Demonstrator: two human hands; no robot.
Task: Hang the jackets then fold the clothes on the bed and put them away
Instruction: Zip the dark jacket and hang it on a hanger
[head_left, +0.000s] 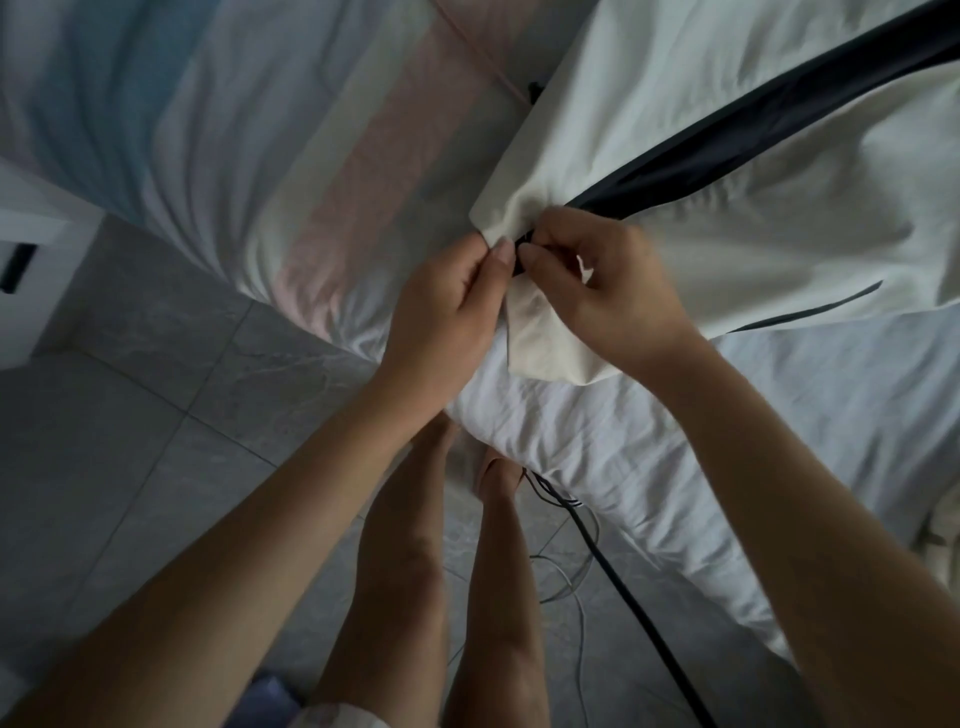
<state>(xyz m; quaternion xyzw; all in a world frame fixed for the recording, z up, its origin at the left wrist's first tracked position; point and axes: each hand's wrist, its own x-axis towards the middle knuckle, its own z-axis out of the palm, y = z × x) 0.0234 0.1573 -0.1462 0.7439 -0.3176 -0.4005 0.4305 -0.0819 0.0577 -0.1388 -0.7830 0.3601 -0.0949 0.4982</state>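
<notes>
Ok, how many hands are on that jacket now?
2. The left hand pinches the white jacket at the zip's bottom end from the left; the right hand pinches it from the right.

The jacket (727, 130) runs past the top and right edges.

No readable text, label, brand, number or sign is being shown anywhere: nothing legible is being displayed on the jacket (727, 156), the striped bedding (311, 156) or the floor (130, 441).
</notes>
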